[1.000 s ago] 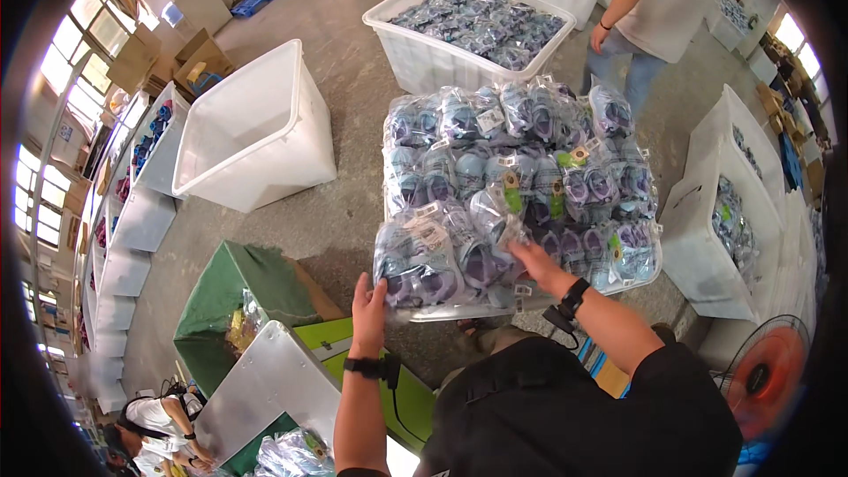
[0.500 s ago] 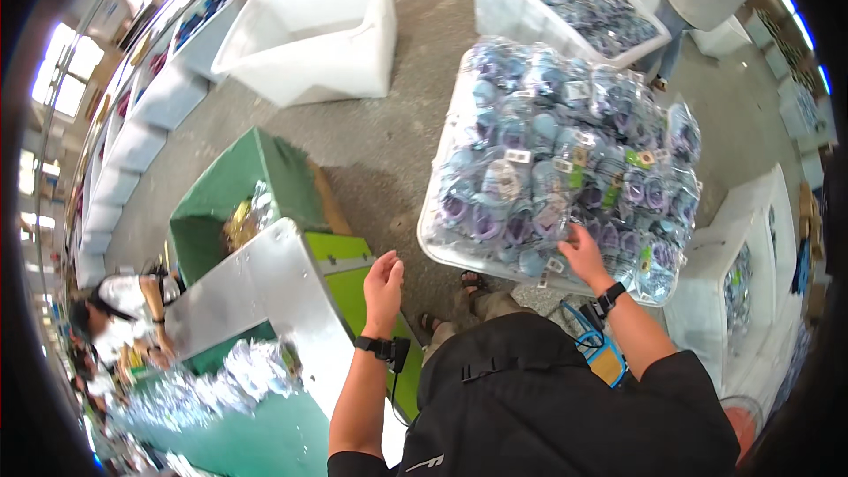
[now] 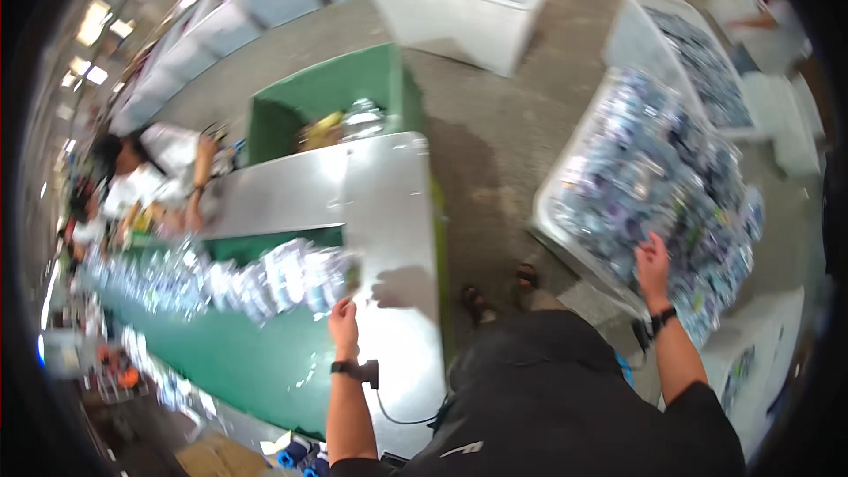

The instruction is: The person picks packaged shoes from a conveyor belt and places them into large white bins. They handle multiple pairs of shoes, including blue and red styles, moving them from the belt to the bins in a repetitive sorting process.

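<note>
Clear packets [image 3: 291,278] lie strewn on a green belt at centre left; more [image 3: 658,185] heap a white tub at right.

Packets [image 3: 283,278] on belt [image 3: 238,353] left; heaped bin [image 3: 654,185] right; metal table [image 3: 389,212] between.

Left hand [image 3: 343,316] moved to packets [image 3: 274,278] on belt

empty white tub [image 3: 468,0] on concrete floor [image 3: 495,150]; green bin [image 3: 331,97] nearby.
</note>
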A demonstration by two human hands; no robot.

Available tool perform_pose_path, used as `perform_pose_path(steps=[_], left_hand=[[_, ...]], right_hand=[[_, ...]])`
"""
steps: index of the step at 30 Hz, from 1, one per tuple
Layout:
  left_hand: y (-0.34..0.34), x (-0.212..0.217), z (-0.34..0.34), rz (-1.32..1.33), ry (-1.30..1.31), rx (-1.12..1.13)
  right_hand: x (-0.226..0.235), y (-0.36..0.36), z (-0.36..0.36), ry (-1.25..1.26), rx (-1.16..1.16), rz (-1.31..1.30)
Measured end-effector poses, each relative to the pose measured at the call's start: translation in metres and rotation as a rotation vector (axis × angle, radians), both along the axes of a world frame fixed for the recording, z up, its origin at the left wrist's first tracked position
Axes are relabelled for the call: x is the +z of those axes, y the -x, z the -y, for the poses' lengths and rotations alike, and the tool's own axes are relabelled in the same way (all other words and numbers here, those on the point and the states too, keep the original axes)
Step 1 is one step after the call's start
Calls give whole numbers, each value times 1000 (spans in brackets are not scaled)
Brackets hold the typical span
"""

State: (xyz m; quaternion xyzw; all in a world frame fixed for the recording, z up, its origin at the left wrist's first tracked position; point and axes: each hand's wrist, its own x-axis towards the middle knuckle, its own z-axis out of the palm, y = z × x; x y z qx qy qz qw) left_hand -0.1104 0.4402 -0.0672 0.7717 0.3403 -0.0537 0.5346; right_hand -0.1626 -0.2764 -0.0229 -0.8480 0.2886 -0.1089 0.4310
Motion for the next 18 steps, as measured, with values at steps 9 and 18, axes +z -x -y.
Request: perform_pose_path(steps=[9, 18], left_hand=[[-38, -51, -98, 57, -538, 113], [-53, -75, -115, -179, 10, 167]], right_hand=[[-13, 49, -53, -22, 161, -91], [-25, 92, -77, -39, 121, -223]])
